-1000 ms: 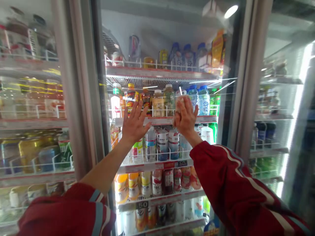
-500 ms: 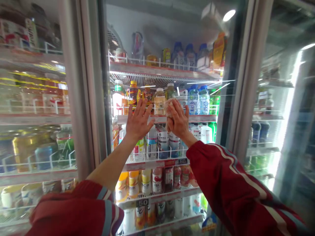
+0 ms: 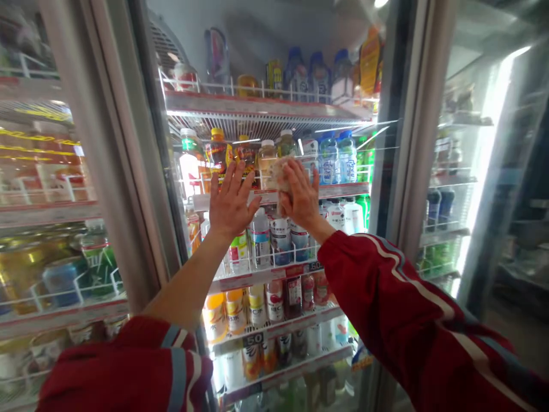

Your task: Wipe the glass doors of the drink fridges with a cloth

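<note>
A glass door (image 3: pixel 274 34) of a drinks fridge stands in front of me. My left hand (image 3: pixel 231 200) lies flat against the glass with its fingers spread. A little to its right, my right hand (image 3: pixel 302 191) presses a crumpled pale cloth (image 3: pixel 282 174) to the same pane, fingers bent over it. Part of the cloth is hidden beneath the palm and fingers. Behind the glass, level with my hands, stand an orange-capped dark bottle (image 3: pixel 218 151) and blue-capped clear bottles (image 3: pixel 345 157).
Metal door frames (image 3: pixel 111 143) run upright on the left, and another frame (image 3: pixel 422 114) on the right. Wire-fronted shelves (image 3: pixel 266 106) hold bottles and cans. Neighbouring fridge sections with drinks show at both sides. Orange-topped bottles (image 3: pixel 214 315) stand lower down.
The view has tilted and shifted, so shelves and frames sit differently. Both hands stay on the glass, and the right one still has the cloth; any sliding across the pane is slight.
</note>
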A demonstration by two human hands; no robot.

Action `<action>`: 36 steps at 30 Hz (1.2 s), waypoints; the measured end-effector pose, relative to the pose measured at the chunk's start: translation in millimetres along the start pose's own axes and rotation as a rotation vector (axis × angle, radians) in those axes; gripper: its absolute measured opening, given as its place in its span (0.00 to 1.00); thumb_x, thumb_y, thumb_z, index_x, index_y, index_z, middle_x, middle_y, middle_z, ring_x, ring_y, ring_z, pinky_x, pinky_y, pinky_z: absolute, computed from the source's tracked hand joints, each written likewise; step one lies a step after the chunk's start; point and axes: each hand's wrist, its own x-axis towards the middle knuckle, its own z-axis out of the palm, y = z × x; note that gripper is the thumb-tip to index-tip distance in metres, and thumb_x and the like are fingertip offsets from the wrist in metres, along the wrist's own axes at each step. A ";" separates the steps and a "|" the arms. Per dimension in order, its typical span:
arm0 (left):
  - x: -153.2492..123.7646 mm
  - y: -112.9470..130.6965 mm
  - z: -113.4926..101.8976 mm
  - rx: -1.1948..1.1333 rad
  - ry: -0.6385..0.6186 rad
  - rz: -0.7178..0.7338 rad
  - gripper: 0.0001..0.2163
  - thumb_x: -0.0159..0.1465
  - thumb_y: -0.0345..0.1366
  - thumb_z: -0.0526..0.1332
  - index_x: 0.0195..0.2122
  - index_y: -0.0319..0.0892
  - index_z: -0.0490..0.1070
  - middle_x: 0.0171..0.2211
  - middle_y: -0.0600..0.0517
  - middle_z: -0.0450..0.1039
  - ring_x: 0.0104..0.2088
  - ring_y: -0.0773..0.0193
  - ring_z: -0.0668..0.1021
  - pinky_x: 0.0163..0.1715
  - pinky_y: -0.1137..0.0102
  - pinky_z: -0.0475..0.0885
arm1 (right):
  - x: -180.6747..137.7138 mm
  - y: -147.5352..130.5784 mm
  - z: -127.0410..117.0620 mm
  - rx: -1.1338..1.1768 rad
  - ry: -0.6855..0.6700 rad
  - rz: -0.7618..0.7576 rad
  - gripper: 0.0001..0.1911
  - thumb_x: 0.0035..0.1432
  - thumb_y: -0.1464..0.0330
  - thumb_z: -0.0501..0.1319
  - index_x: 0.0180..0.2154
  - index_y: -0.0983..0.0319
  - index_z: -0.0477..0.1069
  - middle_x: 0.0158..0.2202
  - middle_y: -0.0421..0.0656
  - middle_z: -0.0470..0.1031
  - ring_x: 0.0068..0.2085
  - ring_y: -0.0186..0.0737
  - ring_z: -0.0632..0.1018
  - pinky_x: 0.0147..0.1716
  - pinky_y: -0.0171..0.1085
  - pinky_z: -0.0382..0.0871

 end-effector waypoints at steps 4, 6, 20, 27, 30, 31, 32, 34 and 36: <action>-2.3 2.4 -0.2 -0.030 0.025 0.019 0.26 0.64 0.49 0.51 0.62 0.46 0.54 0.65 0.47 0.52 0.66 0.56 0.53 0.66 0.54 0.39 | 5.5 -9.1 5.0 0.032 -0.001 0.002 0.32 0.60 0.65 0.47 0.64 0.64 0.47 0.65 0.47 0.55 0.67 0.43 0.52 0.66 0.53 0.37; -2.9 10.4 2.7 -0.048 0.042 0.038 0.26 0.65 0.48 0.50 0.62 0.45 0.54 0.65 0.46 0.53 0.66 0.57 0.54 0.65 0.54 0.40 | 5.1 -18.9 6.9 0.069 -0.035 -0.060 0.33 0.59 0.65 0.47 0.65 0.64 0.45 0.65 0.47 0.56 0.67 0.41 0.52 0.66 0.51 0.38; 3.2 44.8 29.2 0.034 0.154 0.001 0.15 0.62 0.35 0.55 0.50 0.45 0.66 0.56 0.47 0.67 0.60 0.58 0.65 0.66 0.54 0.40 | -13.5 24.4 -3.4 -0.073 -0.026 0.042 0.28 0.63 0.61 0.45 0.63 0.58 0.53 0.67 0.44 0.51 0.68 0.46 0.46 0.64 0.55 0.40; 1.2 32.1 13.0 -0.014 0.148 -0.097 0.18 0.60 0.30 0.52 0.52 0.45 0.64 0.61 0.48 0.61 0.64 0.58 0.59 0.66 0.51 0.37 | -13.2 20.7 -2.7 -0.080 -0.037 0.007 0.27 0.64 0.58 0.42 0.62 0.58 0.55 0.67 0.43 0.51 0.68 0.44 0.45 0.64 0.54 0.39; 3.4 38.1 12.6 -0.045 0.080 -0.087 0.18 0.62 0.33 0.51 0.54 0.44 0.63 0.62 0.48 0.59 0.66 0.56 0.54 0.66 0.50 0.40 | -13.0 21.0 -3.5 -0.056 -0.037 0.017 0.27 0.64 0.58 0.43 0.62 0.57 0.55 0.67 0.42 0.51 0.68 0.44 0.45 0.65 0.53 0.38; 4.0 40.7 13.5 -0.046 0.059 -0.078 0.18 0.63 0.36 0.52 0.54 0.44 0.63 0.63 0.47 0.58 0.66 0.55 0.53 0.66 0.50 0.41 | -12.9 21.0 -3.7 -0.047 -0.042 0.020 0.27 0.64 0.58 0.43 0.62 0.57 0.55 0.67 0.42 0.50 0.68 0.44 0.45 0.65 0.53 0.38; 4.3 42.3 14.2 -0.041 0.043 -0.068 0.19 0.63 0.39 0.53 0.55 0.44 0.62 0.63 0.47 0.57 0.66 0.54 0.52 0.66 0.49 0.41 | -12.8 20.8 -4.0 -0.038 -0.048 0.020 0.27 0.64 0.59 0.43 0.62 0.57 0.55 0.67 0.42 0.50 0.68 0.44 0.46 0.65 0.53 0.37; 2.7 39.6 13.0 -0.019 0.018 -0.044 0.21 0.63 0.43 0.54 0.55 0.43 0.62 0.64 0.46 0.56 0.66 0.52 0.51 0.65 0.49 0.42 | -12.7 20.4 -4.5 -0.023 -0.054 0.023 0.27 0.63 0.59 0.44 0.62 0.57 0.55 0.67 0.42 0.50 0.68 0.44 0.46 0.65 0.53 0.37; -2.3 26.7 6.2 0.009 0.011 -0.030 0.20 0.63 0.43 0.54 0.55 0.44 0.62 0.64 0.46 0.55 0.66 0.53 0.51 0.65 0.50 0.45 | -12.4 19.8 -4.9 -0.013 -0.051 0.032 0.27 0.63 0.60 0.45 0.62 0.57 0.56 0.67 0.42 0.51 0.68 0.45 0.46 0.65 0.53 0.37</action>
